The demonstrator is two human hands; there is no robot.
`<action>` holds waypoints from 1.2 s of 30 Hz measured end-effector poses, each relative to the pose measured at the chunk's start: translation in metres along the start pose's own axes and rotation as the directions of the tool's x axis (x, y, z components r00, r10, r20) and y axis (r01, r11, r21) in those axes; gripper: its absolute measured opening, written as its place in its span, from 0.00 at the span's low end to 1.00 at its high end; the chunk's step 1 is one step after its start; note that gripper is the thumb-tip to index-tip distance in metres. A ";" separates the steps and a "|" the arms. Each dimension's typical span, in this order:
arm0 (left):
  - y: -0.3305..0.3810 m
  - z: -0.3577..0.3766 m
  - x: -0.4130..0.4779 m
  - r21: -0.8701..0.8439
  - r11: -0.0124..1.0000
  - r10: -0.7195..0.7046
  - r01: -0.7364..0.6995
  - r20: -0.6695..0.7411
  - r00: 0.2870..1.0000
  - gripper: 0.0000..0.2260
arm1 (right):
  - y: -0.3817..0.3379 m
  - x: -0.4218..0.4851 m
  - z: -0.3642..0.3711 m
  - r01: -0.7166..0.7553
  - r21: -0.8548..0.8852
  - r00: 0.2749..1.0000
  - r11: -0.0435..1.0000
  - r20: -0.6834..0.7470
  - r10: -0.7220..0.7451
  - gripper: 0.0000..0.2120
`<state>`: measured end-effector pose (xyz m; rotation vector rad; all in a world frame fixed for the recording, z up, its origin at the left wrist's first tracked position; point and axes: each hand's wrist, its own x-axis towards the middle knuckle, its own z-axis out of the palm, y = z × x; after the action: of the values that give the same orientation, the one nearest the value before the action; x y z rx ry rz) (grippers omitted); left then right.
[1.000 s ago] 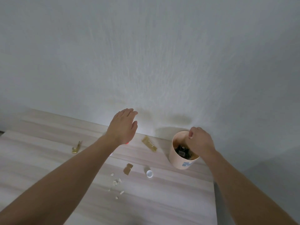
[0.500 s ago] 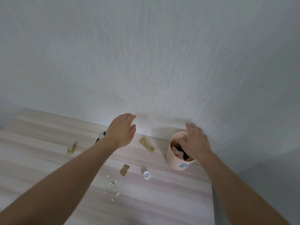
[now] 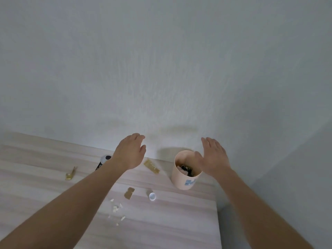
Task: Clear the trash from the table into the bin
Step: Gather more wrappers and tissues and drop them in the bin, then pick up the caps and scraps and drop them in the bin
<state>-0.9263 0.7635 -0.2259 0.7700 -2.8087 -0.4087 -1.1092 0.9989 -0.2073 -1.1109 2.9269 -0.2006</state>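
Table [image 3: 45,191] clutter: left hand [image 3: 129,153] hides black-white object [image 3: 104,159]; bin [image 3: 181,180] contents unclear.

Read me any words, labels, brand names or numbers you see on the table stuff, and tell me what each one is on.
No text can be read here.
Beige bin: a blue mark low on its side, too blurred to read.
Long gold wrapper: faint print, too small to read.
Black and white item behind the left forearm: light marks, unreadable.

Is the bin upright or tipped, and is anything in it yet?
Upright: the bin stands on the table with its mouth facing up. Dark and pale trash shows inside; how full, cannot tell.
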 end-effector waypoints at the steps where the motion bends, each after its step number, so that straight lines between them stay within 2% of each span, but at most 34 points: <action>1: 0.002 -0.004 -0.005 -0.006 1.000 0.010 -0.010 -0.005 1.000 0.19 | -0.001 -0.007 -0.006 -0.008 0.003 1.000 1.000 -0.015 0.008 0.30; 12: 0.013 -0.038 -0.046 -0.021 0.989 0.141 -0.143 -0.075 0.987 0.19 | -0.021 -0.084 -0.049 -0.102 0.004 0.987 0.995 -0.127 0.102 0.30; 18: 0.008 -0.054 -0.075 0.008 0.986 0.168 -0.168 -0.116 0.979 0.19 | -0.037 -0.114 -0.058 -0.079 0.004 0.985 0.997 -0.154 0.079 0.29; 23: -0.004 -0.072 -0.102 0.038 0.995 0.093 -0.088 -0.152 0.984 0.19 | -0.050 -0.123 -0.059 -0.005 0.022 0.984 1.000 -0.176 0.009 0.28; 30: -0.017 -0.079 -0.154 0.109 0.994 -0.002 0.012 -0.094 0.996 0.20 | -0.065 -0.130 -0.048 0.084 0.057 0.986 0.995 -0.151 -0.074 0.30; 36: -0.055 -0.097 -0.175 0.121 0.989 -0.061 0.082 -0.169 0.984 0.18 | -0.096 -0.133 -0.039 0.108 0.059 0.988 0.992 -0.116 -0.101 0.26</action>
<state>-0.7275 0.7896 -0.1726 0.8900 -2.6780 -0.1684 -0.9483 1.0197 -0.1621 -1.2853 2.9356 -0.3689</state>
